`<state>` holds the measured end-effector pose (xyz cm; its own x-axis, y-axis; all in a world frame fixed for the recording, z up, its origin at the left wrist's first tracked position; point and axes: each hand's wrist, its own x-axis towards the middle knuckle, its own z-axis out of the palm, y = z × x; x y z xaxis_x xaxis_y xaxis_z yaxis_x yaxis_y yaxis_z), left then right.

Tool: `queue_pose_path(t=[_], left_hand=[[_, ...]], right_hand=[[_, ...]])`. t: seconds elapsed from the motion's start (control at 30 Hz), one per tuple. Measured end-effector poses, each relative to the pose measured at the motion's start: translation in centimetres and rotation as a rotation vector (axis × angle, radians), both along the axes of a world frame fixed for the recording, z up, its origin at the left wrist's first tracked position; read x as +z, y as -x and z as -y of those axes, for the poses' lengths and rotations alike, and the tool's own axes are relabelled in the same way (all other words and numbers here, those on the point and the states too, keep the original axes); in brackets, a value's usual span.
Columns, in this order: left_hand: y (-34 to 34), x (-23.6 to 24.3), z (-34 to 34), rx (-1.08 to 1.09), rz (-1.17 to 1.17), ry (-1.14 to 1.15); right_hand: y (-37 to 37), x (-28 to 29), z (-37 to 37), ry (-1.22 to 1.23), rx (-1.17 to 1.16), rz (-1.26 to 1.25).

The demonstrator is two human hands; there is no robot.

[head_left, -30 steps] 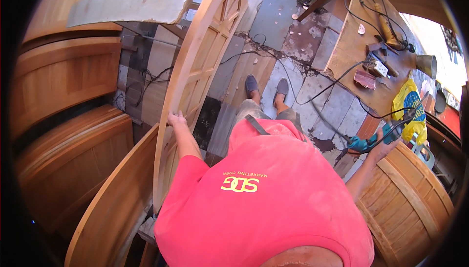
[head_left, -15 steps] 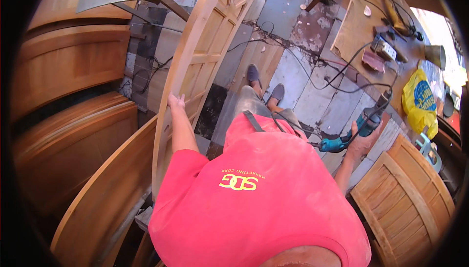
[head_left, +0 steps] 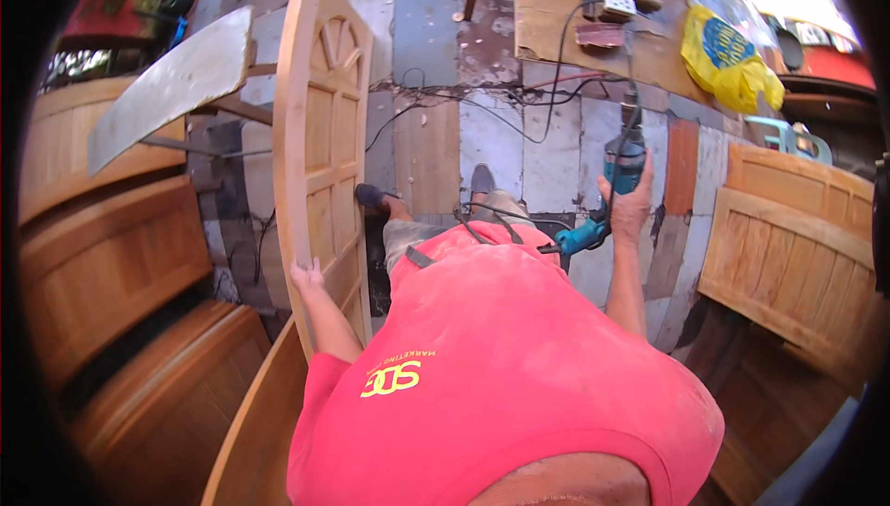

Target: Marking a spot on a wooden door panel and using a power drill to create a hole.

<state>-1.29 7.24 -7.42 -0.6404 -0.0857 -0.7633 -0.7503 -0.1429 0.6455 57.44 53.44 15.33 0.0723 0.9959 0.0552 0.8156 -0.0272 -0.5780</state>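
My left hand (head_left: 308, 278) holds the edge of a pale wooden panelled door (head_left: 320, 126), which stands on its side to my left with carved panels facing me. Part of the grip is hidden behind the edge. In my right hand (head_left: 632, 208) is a teal corded power drill (head_left: 625, 161), its dark chuck pointing away from me. My fingers wrap round its body, and its cord loops back toward my waist.
Wooden headboard-like panels (head_left: 111, 237) lean at the left, more panels (head_left: 788, 246) at the right. A curved grey board (head_left: 176, 89) juts out beyond the door. A worktable (head_left: 547, 24) holds a socket box (head_left: 614, 7) and yellow bag (head_left: 728, 52). Cords (head_left: 491, 106) cross the tiled floor.
My body has turned to the right and my feet have stepped. The drill has swung forward in my right hand and points away from me. My left hand stays on the door's edge.
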Motion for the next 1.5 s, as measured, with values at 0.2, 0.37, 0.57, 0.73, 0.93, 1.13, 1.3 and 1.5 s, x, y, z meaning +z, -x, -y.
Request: queue_pose_path(t=[0.2,0.37,0.57,0.73,0.93,1.13,1.3,1.5], left_hand=[[-2.7,2.6,-0.8,0.096,-0.011,0.127],[-4.5,2.9,-0.8,-0.067,-0.059,0.106],[-5.7,2.7,-1.3,-0.067,-0.061,0.153],[-6.9,2.3,-1.1,-0.049,-0.025,0.142],[-6.7,1.1,-2.4,-0.059,-0.012,0.174],[-5.0,0.6,-3.5,-0.189,-0.021,0.136],[-3.8,-0.5,-4.0,-0.212,0.047,0.122],[-4.9,-1.8,-7.0,-0.261,0.051,0.138]], right_hand=[[2.0,1.6,0.6,0.010,0.024,0.069],[1.9,1.6,0.9,0.026,-0.037,0.074],[1.4,3.6,1.8,-0.033,-0.076,0.131],[0.1,7.7,3.0,-0.087,-0.053,0.192],[-0.4,13.0,4.0,-0.161,-0.103,0.213],[-0.2,17.8,4.7,-0.424,-0.053,0.371],[0.8,21.7,5.2,-0.535,-0.030,0.475],[2.9,24.9,4.9,-0.529,-0.014,0.086]])
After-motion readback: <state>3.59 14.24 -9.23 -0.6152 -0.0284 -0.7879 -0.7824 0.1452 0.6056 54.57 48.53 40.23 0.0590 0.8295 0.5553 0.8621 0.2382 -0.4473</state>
